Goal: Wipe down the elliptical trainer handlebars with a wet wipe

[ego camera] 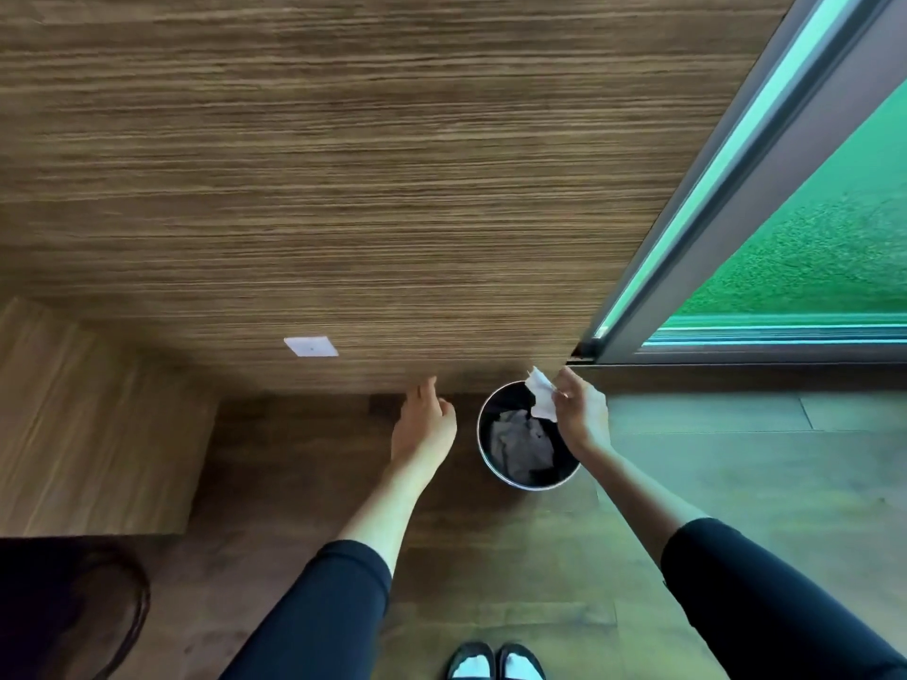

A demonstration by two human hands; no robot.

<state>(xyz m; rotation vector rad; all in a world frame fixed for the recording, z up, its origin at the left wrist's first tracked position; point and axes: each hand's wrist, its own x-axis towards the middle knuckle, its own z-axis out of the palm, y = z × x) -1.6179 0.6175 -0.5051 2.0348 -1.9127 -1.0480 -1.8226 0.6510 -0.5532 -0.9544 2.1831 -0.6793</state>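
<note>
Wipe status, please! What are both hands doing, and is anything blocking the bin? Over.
Right hand pinches the wet wipe over the bin. Left hand open, holding nothing. Bin mouth unblocked, crumpled waste inside. Over.

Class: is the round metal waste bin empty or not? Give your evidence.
Not empty: crumpled grey waste lies inside the round metal waste bin, below its rim.

Both your arms reach forward and down, forearms bare below black sleeves.
Your left hand (424, 424) is loose, its fingers relaxed and holding nothing; your right hand (581, 419) pinches a white wipe (542, 402) between thumb and fingertips.
</note>
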